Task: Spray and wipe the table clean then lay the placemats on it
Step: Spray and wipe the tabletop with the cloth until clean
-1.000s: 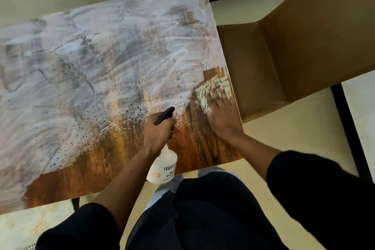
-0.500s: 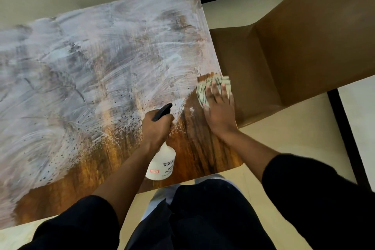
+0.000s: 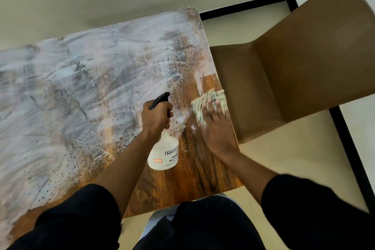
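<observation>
- The left hand (image 3: 157, 116) grips the neck of a white plastic spray bottle with a black trigger head (image 3: 164, 153). Its fingers are wrapped round the neck and one lies at the trigger, with the nozzle aimed away across the wooden tabletop (image 3: 67, 95). Held like that, I'd say it is ready to mist more of the surface without being put down.
- The right hand (image 3: 218, 126) lies flat, fingers spread and straight, pressing a folded pale green-and-white cloth (image 3: 203, 105) against the tabletop close to its right edge. An open palm spreads the pressure over the whole cloth, which suits wiping better than a pinch would.
- The tabletop is brown wood grain, but most of it is under whitish smears with dark specks, thickest at the far and left parts. The strip nearest the person and a small patch just beyond the cloth show bare wood, so the wiping looks to be at an early stage.
- Bottle and cloth sit near each other, bottle to the left, so spray lands just ahead of the cloth.
- A brown moulded chair (image 3: 294, 79) stands just beside the tabletop's right edge, near the cloth; a wide sweep could carry the cloth off that edge.
- No placemats are in view, so that step is not yet begun.
</observation>
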`<action>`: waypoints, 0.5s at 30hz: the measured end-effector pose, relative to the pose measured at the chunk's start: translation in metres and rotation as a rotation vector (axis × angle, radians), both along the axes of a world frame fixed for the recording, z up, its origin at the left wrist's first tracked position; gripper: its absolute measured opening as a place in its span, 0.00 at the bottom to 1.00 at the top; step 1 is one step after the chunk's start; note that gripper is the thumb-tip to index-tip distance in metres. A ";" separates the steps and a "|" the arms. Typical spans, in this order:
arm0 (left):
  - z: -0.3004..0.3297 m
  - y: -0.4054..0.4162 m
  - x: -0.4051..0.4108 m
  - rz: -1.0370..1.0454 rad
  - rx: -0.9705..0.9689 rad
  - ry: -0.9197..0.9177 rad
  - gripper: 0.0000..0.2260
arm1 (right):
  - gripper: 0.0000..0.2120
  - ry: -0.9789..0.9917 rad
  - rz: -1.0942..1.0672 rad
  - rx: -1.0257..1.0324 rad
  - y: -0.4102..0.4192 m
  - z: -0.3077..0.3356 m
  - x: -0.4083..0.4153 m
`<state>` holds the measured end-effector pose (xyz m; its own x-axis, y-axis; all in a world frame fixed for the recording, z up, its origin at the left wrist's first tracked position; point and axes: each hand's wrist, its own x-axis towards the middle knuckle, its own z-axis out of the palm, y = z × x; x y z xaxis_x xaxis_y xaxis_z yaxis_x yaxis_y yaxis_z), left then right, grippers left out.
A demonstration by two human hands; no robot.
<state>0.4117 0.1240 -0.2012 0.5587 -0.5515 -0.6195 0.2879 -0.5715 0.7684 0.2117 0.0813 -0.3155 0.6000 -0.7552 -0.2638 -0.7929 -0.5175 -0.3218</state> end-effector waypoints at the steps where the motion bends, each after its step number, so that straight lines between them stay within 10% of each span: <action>1: 0.000 -0.002 0.001 -0.004 0.001 0.006 0.19 | 0.32 0.001 -0.001 -0.013 0.017 -0.001 -0.008; 15: -0.013 -0.013 0.007 -0.116 0.080 0.005 0.10 | 0.30 0.004 -0.031 -0.012 -0.030 -0.007 0.025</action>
<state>0.4186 0.1106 -0.2142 0.4911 -0.5604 -0.6669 0.2204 -0.6608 0.7175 0.2369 0.0509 -0.3221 0.5752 -0.7766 -0.2569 -0.8099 -0.4966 -0.3122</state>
